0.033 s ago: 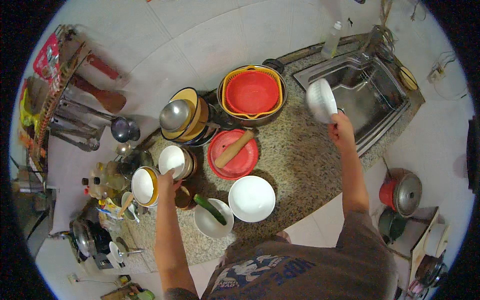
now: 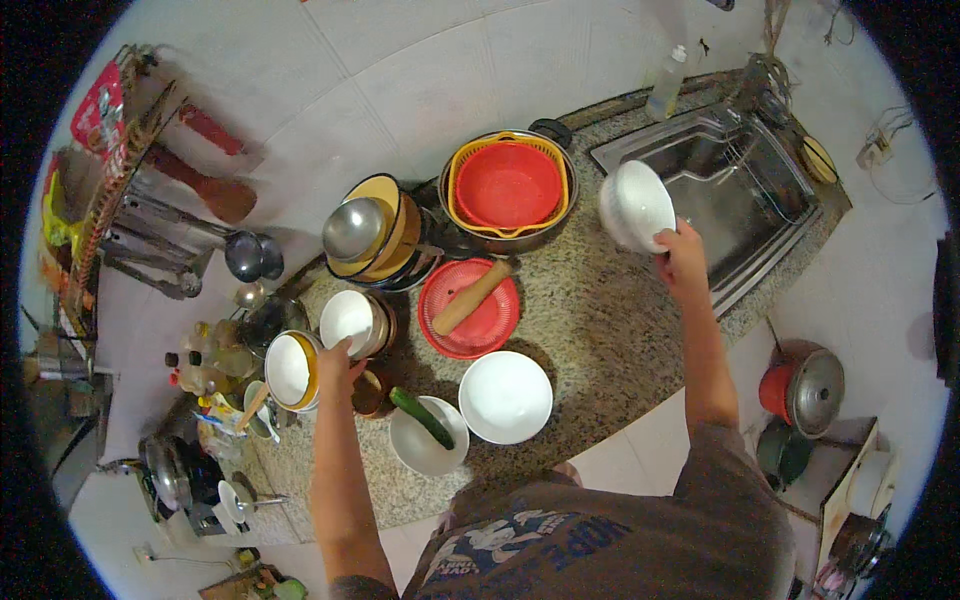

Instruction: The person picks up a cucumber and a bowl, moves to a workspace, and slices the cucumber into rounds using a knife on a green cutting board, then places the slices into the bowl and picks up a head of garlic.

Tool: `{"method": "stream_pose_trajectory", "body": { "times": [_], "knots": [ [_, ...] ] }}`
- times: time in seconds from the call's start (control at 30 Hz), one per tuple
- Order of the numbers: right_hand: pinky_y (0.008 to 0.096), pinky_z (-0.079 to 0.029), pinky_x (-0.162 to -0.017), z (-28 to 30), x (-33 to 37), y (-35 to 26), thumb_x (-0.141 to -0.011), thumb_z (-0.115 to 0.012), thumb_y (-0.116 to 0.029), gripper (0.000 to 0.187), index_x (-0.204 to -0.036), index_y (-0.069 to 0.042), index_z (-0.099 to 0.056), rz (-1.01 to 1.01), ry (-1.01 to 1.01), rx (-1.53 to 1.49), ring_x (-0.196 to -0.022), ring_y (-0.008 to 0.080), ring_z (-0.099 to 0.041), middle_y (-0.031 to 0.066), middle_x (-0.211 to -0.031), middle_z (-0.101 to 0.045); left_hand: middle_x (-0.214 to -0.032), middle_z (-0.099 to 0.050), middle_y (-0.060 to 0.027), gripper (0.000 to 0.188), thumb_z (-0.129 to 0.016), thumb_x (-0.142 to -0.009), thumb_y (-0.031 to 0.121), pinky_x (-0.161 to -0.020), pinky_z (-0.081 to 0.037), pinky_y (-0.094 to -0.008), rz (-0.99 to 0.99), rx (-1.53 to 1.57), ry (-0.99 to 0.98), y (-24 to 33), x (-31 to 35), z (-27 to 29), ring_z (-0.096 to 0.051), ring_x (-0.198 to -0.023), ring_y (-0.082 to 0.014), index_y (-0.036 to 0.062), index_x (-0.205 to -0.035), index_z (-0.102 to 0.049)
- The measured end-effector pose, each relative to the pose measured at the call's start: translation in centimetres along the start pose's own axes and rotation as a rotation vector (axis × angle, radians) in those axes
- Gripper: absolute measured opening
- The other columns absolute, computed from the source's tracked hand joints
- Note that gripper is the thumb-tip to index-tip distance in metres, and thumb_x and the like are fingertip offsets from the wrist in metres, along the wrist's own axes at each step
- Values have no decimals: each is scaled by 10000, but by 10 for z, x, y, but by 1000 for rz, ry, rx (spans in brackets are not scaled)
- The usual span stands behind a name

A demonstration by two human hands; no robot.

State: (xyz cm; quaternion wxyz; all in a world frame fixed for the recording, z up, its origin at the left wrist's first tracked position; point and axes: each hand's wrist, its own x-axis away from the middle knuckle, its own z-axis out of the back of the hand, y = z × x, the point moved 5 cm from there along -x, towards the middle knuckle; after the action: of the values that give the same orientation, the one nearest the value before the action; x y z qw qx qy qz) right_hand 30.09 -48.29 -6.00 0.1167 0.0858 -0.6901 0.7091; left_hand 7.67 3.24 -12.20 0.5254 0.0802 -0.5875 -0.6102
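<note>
My right hand is closed on the rim of a white bowl, raised at the left edge of the sink and tilted. At the left of the counter, my left hand grips the near rim of a small white bowl that tops a stack. Beside that hand stands another stack with a white bowl above a yellow one. A cucumber lies in a white bowl near the front edge, next to a larger white bowl.
A wooden rolling pin rests across a red colander. Behind it, red and yellow baskets sit in a pot. Yellow basins lean at the wall with a metal bowl. The steel sink is at right.
The bowl in my right hand has turned so its opening faces more upward, and it has shifted slightly left. My left hand stays at the stack.
</note>
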Motion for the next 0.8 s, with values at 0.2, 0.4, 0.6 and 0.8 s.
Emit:
{"method": "stream_pose_trajectory", "body": {
  "times": [0.2,0.4,0.6,0.8],
  "knots": [
    [340,-455,-520,-77,75,-78,-780,-537,-110,393,-1169,-59,-526,653,-31,510,-524,219,-570,150,-652,-588,-932,-510,-142,287,-611,-794,156,-623,-470,-275,-47,-123,-48,24,55,-5,-504,-811,-170,-54,-961,-509],
    [355,-462,-527,-129,122,-120,-809,-525,-115,383,-1191,-85,-511,792,-192,547,-547,239,-594,164,-672,-597,-986,-606,-123,413,-595,-832,143,-728,-449,-268,-498,-88,64,29,95,0,-564,-794,-163,-40,-1187,-490],
    [353,-482,-553,-186,162,-130,-828,-517,-129,371,-1195,-71,-500,903,-403,507,-581,236,-615,166,-727,-614,-1027,-608,-101,289,-534,-885,141,-792,-480,-271,-464,262,-348,68,191,-6,-585,-870,-151,-11,-1130,-536],
    [392,-470,-600,-250,226,-118,-820,-490,-102,368,-1181,-33,-496,913,-750,594,-652,278,-611,180,-721,-604,-1047,-591,-115,430,-587,-836,118,-708,-486,-265,-674,223,-127,65,237,50,-575,-854,-141,-26,-1220,-459]
  ]
}}
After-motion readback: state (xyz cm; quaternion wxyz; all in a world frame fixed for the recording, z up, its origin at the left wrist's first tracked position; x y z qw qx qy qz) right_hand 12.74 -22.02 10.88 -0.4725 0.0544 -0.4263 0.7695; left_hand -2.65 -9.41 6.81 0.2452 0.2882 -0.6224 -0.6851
